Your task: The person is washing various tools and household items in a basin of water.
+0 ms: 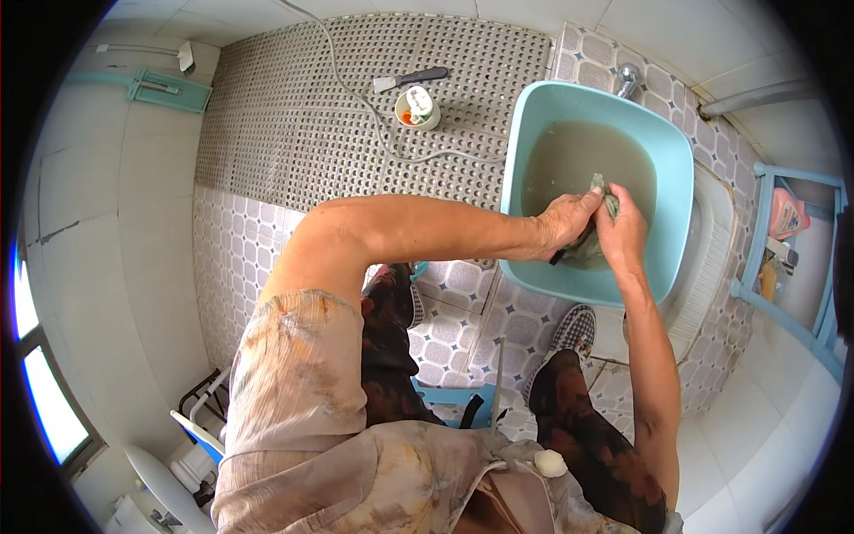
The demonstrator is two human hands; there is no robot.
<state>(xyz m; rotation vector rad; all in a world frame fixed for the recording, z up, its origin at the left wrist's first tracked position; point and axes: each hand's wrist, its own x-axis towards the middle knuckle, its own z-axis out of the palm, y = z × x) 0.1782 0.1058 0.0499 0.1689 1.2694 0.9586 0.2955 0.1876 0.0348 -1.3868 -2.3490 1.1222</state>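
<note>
A light blue plastic basin [527, 133] stands on the floor, part full of cloudy grey-brown water [578, 151]. Over the water I hold a wet greyish-green cloth [612, 205] bunched between both hands. My left hand [569, 221] comes in from the left and closes on one side of it. From below, my right hand [623, 227] wraps round the other side. The cloth's lower part hangs down toward the water, and a dark strip shows by my left wrist. How much of the cloth is under water I cannot tell.
Behind the basin is a metal tap [628, 78]. A white squat toilet [712, 240] lies to its right, near a blue rack [767, 258]. On the perforated mat [285, 116] are a scraper [411, 80], a small tub [416, 110] and a grey hose [378, 133].
</note>
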